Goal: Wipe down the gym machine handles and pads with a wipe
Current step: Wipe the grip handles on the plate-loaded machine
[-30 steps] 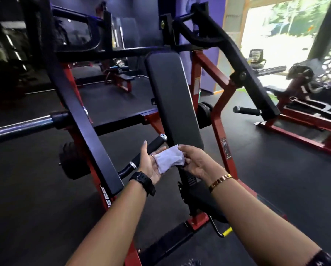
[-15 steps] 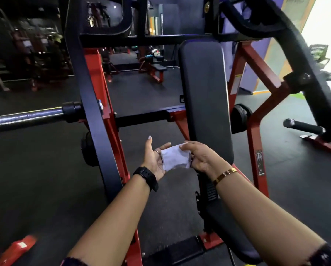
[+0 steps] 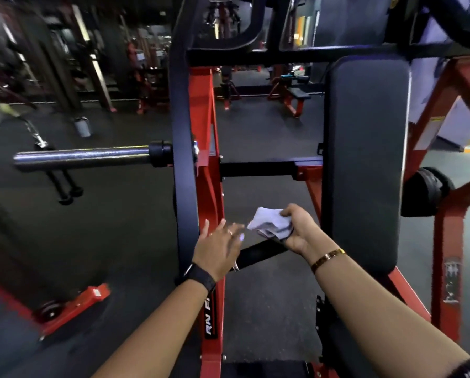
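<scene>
Above the handle (image 3: 261,253), right hand (image 3: 300,230) grips wipe (image 3: 269,223); left hand (image 3: 218,248) beside.

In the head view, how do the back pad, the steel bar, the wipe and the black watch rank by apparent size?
Largest to smallest:
1. back pad
2. steel bar
3. wipe, held in the right hand
4. black watch
Wipe and watch look close; the ranking is unsure.

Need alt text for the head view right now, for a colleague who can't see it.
The right hand holds a crumpled wipe just above the machine's black handle; the open left hand is beside it. The tall back pad stands right.
</scene>
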`<state>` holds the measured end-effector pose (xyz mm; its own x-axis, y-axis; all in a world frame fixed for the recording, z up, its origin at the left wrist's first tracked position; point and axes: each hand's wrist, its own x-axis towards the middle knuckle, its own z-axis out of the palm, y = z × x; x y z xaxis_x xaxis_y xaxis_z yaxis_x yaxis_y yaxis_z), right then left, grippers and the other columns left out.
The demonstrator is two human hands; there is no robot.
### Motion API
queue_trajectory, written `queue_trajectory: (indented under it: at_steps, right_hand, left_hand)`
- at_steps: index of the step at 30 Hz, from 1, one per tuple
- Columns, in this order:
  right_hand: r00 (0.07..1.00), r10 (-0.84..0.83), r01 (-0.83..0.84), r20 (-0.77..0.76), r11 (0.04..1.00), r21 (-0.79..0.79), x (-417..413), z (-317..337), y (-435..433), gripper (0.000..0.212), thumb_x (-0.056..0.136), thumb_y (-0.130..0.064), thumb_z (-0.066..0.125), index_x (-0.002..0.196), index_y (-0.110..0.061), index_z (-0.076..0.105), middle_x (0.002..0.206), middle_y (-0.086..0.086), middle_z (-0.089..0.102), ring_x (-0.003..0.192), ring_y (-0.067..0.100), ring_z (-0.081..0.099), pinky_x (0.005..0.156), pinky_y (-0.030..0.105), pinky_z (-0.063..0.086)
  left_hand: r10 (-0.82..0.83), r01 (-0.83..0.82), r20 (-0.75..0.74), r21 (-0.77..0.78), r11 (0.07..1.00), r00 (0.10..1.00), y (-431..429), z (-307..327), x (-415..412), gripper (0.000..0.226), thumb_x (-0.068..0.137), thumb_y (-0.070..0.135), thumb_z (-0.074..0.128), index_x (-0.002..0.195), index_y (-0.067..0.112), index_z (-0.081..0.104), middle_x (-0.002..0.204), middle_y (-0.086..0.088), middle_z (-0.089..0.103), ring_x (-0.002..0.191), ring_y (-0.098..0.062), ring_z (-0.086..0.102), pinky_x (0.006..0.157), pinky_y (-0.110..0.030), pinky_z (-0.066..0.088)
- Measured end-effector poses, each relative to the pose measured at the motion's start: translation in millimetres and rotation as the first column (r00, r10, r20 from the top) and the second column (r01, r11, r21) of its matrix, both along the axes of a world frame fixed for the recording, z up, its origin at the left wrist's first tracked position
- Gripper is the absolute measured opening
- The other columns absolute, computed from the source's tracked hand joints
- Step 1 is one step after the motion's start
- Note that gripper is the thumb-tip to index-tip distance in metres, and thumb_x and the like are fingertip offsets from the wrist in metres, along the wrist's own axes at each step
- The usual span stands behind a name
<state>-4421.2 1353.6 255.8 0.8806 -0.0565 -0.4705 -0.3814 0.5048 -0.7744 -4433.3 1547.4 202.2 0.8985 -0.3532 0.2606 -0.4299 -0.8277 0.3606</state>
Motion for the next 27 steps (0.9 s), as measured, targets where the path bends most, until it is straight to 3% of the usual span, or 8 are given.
queue_trajectory:
  at_steps: [2, 4, 9, 14, 16, 19, 25, 27]
  right_hand:
    - [1.000, 0.008, -0.009, 0.013, 0.998, 0.063, 4.5, -3.9, 3.0, 0.036, 0.085, -0.007, 0.026, 0.097, 0.014, 0.052, 0.071, 0.020, 0.056, 0.045, 0.023, 0.045, 0.041, 0.017, 0.033]
    - [0.999, 0.026, -0.031, 0.039, 0.991, 0.132, 5.6, -6.8, 5.6, 0.039, 0.084, -0.008, 0.026, 0.108, 0.012, 0.049, 0.089, 0.026, 0.056, 0.057, 0.032, 0.053, 0.050, 0.023, 0.050]
    - [0.969, 0.195, -0.219, 0.149, 0.961, 0.167, 5.2, -11.0, 5.3, 0.030, 0.089, -0.006, 0.038, 0.095, 0.016, 0.058, 0.084, 0.024, 0.064, 0.065, 0.028, 0.064, 0.070, 0.026, 0.049]
    - [0.867, 0.478, -0.437, 0.142, 0.866, -0.244, 1.4, -14.5, 10.4, 0.025, 0.082, 0.017, 0.050, 0.102, 0.007, 0.063, 0.086, 0.021, 0.061, 0.071, 0.022, 0.052, 0.056, 0.023, 0.039]
    - [0.817, 0.572, -0.413, 0.071, 0.667, -0.620, 2.8, -13.9, 15.2, 0.034, 0.081, 0.014, 0.046, 0.108, 0.003, 0.063, 0.086, 0.019, 0.061, 0.063, 0.020, 0.052, 0.050, 0.023, 0.039]
    - [0.794, 0.599, -0.015, 0.101, 0.186, -0.983, 2.0, -16.2, 24.6, 0.025, 0.087, -0.002, 0.052, 0.109, -0.007, 0.063, 0.100, 0.015, 0.067, 0.088, 0.028, 0.061, 0.067, 0.026, 0.039]
    - [0.645, 0.753, 0.272, -0.127, -0.383, -0.883, -20.2, -78.6, 56.7, 0.030, 0.091, -0.026, 0.041, 0.109, -0.017, 0.063, 0.107, 0.004, 0.067, 0.104, 0.025, 0.062, 0.102, 0.041, 0.030]
    - [0.560, 0.810, 0.326, -0.172, -0.407, -0.853, -29.3, -91.3, 53.3, 0.043, 0.088, -0.032, 0.036, 0.115, -0.016, 0.066, 0.112, 0.003, 0.068, 0.108, 0.024, 0.062, 0.105, 0.043, 0.025]
  left_hand:
    - [-0.016, -0.011, 0.094, 0.273, 0.962, 0.995, 14.6, -16.6, -0.4, 0.067, 0.093, 0.058, 0.017, 0.133, 0.023, 0.059, 0.138, 0.001, 0.057, 0.140, -0.022, 0.039, 0.118, -0.041, -0.005]
    - [-0.018, -0.020, 0.084, 0.428, 0.904, 0.996, 16.9, -25.9, -2.0, 0.064, 0.092, 0.059, 0.028, 0.128, 0.020, 0.064, 0.134, -0.002, 0.060, 0.137, -0.023, 0.044, 0.118, -0.048, 0.002]
    - [-0.024, -0.044, 0.127, 0.501, 0.865, 0.992, 14.9, -28.7, -2.9, 0.074, 0.082, 0.068, 0.039, 0.134, 0.019, 0.059, 0.140, -0.003, 0.055, 0.140, -0.023, 0.038, 0.116, -0.052, 0.011]
    - [0.052, -0.127, 0.163, 0.490, 0.862, 0.985, 13.0, -33.0, -11.5, 0.084, 0.077, 0.072, 0.042, 0.138, 0.015, 0.053, 0.146, -0.003, 0.049, 0.143, -0.023, 0.032, 0.116, -0.055, 0.010]
    - [0.091, -0.157, 0.154, 0.501, 0.851, 0.984, 11.5, -32.9, -13.0, 0.086, 0.078, 0.074, 0.039, 0.141, 0.016, 0.049, 0.148, -0.003, 0.046, 0.145, -0.022, 0.028, 0.117, -0.055, 0.007]
    - [0.133, -0.186, 0.137, 0.530, 0.827, 0.982, 10.0, -31.4, -14.8, 0.088, 0.081, 0.075, 0.031, 0.149, 0.020, 0.034, 0.157, -0.001, 0.030, 0.149, -0.019, 0.012, 0.119, -0.052, -0.006]
    - [0.138, -0.219, 0.197, 0.481, 0.849, 0.971, 9.5, -35.9, -11.0, 0.090, 0.075, 0.066, 0.040, 0.141, 0.006, 0.048, 0.148, -0.009, 0.046, 0.144, -0.023, 0.029, 0.116, -0.050, 0.015]
    - [0.122, -0.214, 0.217, 0.473, 0.855, 0.968, 9.5, -36.7, -11.6, 0.088, 0.075, 0.064, 0.037, 0.137, 0.004, 0.052, 0.145, -0.011, 0.049, 0.142, -0.024, 0.034, 0.113, -0.050, 0.020]
